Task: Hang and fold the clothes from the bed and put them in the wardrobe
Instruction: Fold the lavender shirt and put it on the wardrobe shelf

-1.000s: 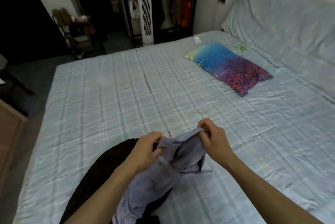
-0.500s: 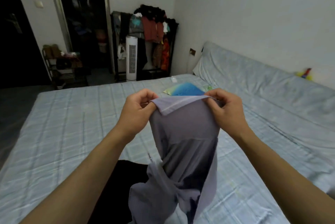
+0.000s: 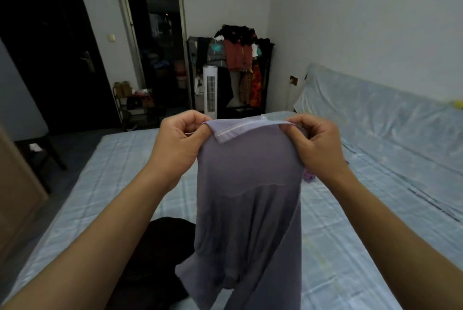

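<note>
I hold the grey shirt (image 3: 248, 184) up in front of me over the bed (image 3: 100, 184), my left hand (image 3: 179, 144) and right hand (image 3: 318, 146) each pinching one end of its top hem, set apart with the hem stretched between them. The cloth hangs down from my hands and blocks most of the middle of the bed from sight. A black garment (image 3: 160, 254) lies on the checked sheet below, partly hidden behind the shirt. Past my hands, against the far wall, a white tower fan (image 3: 210, 93) stands in front of a clothes rack (image 3: 238, 64) loaded with garments, beside an open doorway (image 3: 157, 46).
</note>
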